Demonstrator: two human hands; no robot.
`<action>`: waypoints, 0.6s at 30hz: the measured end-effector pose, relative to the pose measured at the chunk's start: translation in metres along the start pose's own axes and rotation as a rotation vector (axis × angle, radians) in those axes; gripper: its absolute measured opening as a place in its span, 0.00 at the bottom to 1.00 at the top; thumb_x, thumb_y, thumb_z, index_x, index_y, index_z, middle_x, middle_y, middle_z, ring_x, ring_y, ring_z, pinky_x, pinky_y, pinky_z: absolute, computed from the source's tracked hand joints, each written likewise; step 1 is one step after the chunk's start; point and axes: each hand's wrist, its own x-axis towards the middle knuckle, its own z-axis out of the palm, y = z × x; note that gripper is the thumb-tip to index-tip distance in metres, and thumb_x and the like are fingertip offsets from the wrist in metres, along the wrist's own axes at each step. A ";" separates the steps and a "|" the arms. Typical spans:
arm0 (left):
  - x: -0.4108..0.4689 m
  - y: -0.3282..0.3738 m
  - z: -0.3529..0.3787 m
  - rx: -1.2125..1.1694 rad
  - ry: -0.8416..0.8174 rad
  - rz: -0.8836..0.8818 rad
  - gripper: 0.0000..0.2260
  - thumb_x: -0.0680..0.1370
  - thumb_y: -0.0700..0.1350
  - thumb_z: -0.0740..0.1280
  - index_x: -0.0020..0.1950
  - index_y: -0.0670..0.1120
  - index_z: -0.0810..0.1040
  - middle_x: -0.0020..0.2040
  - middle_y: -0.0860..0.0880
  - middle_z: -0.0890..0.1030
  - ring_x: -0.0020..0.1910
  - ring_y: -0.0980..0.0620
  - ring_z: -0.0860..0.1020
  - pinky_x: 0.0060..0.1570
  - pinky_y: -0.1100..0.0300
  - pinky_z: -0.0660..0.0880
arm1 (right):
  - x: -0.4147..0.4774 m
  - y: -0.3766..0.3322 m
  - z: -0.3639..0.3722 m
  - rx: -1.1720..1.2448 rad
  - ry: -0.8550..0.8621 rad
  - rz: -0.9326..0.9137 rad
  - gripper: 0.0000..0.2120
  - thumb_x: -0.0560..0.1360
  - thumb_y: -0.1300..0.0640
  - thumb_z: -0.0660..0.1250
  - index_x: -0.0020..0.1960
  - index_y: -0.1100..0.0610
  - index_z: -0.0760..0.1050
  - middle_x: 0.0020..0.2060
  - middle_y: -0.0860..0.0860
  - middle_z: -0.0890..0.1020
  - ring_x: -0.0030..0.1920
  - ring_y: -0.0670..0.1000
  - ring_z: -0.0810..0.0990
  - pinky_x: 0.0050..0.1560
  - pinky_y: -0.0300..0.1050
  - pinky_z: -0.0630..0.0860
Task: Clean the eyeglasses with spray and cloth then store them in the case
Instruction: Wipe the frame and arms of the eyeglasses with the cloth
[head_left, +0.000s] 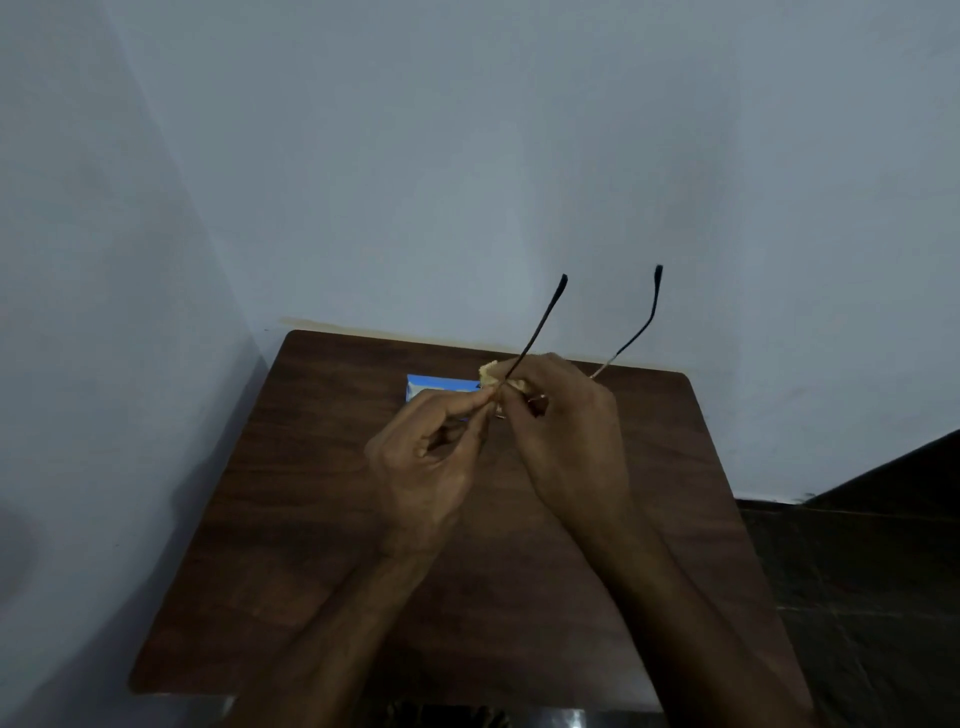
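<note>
I hold the eyeglasses (540, 327) above the table, their two dark temple arms unfolded and pointing up and away from me. My left hand (426, 457) pinches the frame near its left hinge. My right hand (566, 421) presses a pale yellow cloth (493, 375) around the lens area, which my fingers hide. A blue case (436, 385) lies on the table behind my hands, partly covered by them. No spray bottle is in view.
The dark wooden table (311, 519) stands in a corner of pale blue-grey walls. Dark floor (857, 571) shows at the right.
</note>
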 end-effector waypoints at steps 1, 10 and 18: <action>0.002 0.000 -0.001 0.003 0.007 -0.001 0.07 0.75 0.33 0.78 0.52 0.37 0.87 0.48 0.47 0.87 0.49 0.54 0.86 0.50 0.61 0.82 | -0.001 -0.001 -0.001 0.102 -0.022 0.044 0.07 0.77 0.61 0.74 0.52 0.52 0.85 0.47 0.43 0.86 0.48 0.45 0.83 0.47 0.40 0.78; 0.003 -0.001 0.007 -0.016 0.002 -0.029 0.08 0.74 0.33 0.79 0.52 0.37 0.87 0.47 0.46 0.87 0.48 0.54 0.86 0.49 0.61 0.82 | 0.002 0.011 -0.003 -0.244 0.075 -0.127 0.06 0.75 0.63 0.75 0.50 0.54 0.83 0.47 0.47 0.83 0.45 0.50 0.79 0.42 0.50 0.78; 0.000 -0.006 0.008 0.002 -0.010 -0.046 0.08 0.75 0.34 0.78 0.53 0.37 0.87 0.48 0.46 0.87 0.49 0.54 0.86 0.50 0.61 0.83 | 0.007 0.015 -0.012 0.023 -0.049 -0.021 0.06 0.75 0.61 0.75 0.49 0.51 0.85 0.45 0.43 0.86 0.45 0.45 0.82 0.44 0.47 0.80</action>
